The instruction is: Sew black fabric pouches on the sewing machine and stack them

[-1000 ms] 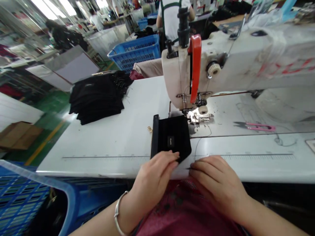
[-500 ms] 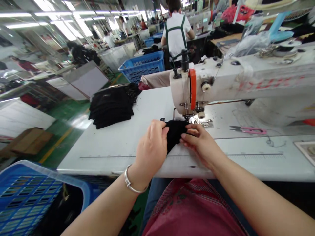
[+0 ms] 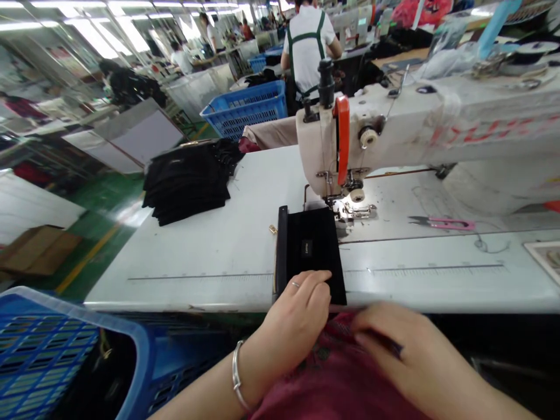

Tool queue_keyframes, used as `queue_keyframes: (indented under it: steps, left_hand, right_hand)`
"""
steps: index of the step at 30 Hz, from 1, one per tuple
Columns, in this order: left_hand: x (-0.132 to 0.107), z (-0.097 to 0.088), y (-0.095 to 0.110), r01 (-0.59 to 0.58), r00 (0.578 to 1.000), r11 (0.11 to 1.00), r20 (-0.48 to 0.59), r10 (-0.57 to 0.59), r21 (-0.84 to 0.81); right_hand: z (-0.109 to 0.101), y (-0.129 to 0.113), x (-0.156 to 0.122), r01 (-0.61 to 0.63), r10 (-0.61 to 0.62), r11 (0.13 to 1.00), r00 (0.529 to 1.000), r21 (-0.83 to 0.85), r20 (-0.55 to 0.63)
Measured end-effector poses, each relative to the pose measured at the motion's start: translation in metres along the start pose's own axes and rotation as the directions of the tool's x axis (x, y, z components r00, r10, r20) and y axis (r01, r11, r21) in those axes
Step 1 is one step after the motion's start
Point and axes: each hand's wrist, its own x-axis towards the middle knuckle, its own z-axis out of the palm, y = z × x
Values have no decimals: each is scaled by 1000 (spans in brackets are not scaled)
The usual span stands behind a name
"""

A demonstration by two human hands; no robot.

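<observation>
1. Pouch [image 3: 322, 254] on the table [image 3: 245, 251], corner right by the sewing machine [image 3: 321, 151]; from afar, I'd guide it flat, square.
2. Left hand [image 3: 301, 306] on its near end; gripping? I can't tell.
3. Right hand [image 3: 402, 328], blurred over red cloth [image 3: 350, 388]: hold unclear.
4. Zip pull [image 3: 273, 229]: I'd leave it outward.

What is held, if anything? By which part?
The left hand rests on the black pouch, near end; no grip shows. Whether the blurred right hand holds anything, I cannot tell.
</observation>
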Motion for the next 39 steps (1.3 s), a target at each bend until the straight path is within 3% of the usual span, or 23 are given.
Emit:
queue_keyframes:
  steps: [2,5,7,9,12,14,17,26,30,35,39]
  left_hand:
    - [1,10,2,145,980,983,-122,-158,-110]
    - [4,15,3,302,903,914,-226,-365,-273]
    - [5,15,3,331,877,888,-244,-414,-318]
    - [4,15,3,337,865,878,-256,-431,-339]
    - [2,16,3,307,878,886,-256,-405,-349]
    - [1,17,3,271,896,897,-251,-367,-348]
    - [0,17,2,221,912,912,-258,-319,-346]
    - [1,11,3,136,912,924,-320,-258,-358]
    - [0,9,7,61,913,972,-380,-146,-226]
    - [1,12,4,49,965,973,-239,-104,-225]
    - [0,11,3,74,964,958,-226,-140,-279]
  right_hand:
    - [-7,16,17,104,-142,971,976,-214,-168]
    - [-12,35,54,182,-266,877,954,-445,-135]
    - [-12,41,68,152,-252,819,961,-553,-110]
    - [-12,41,63,149,-265,780,958,-608,-106]
    - [-12,35,21,284,-382,771,923,-570,-57]
    - [-11,28,-12,371,-411,826,912,-424,-3]
    - [-6,22,-37,349,-396,863,916,-366,-60]
    - [24,36,24,355,-520,789,821,-501,-236]
    - [26,40,22,403,-565,779,783,-480,-260]
    - [21,41,16,410,-569,770,787,-488,-237]
    - [18,41,13,380,-548,775,802,-505,-237]
